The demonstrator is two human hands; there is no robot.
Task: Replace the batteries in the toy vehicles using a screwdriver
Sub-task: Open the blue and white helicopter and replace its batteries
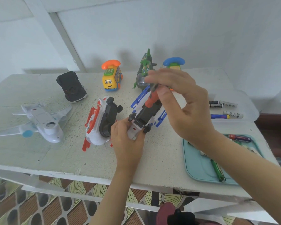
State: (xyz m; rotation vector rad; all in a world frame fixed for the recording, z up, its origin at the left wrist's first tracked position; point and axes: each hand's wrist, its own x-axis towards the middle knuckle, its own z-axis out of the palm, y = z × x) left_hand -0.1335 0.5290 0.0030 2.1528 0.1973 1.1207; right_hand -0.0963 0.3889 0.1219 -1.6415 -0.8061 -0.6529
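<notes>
Plastic blue toy looks light & wobbly, so left hand grips its end while right hand pinches the orange screwdriver, prob. on a screw.

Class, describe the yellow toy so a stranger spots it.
On the white table, look along the far edge. Between the black car and the green helicopter stands the yellow toy. It alone shows a smiling face and orange handset.

Grips end of toy vehicle with left hand, fingers curled. Pinches screwdriver top with right hand, thumb against fingertips, wrist raised above left.
</notes>
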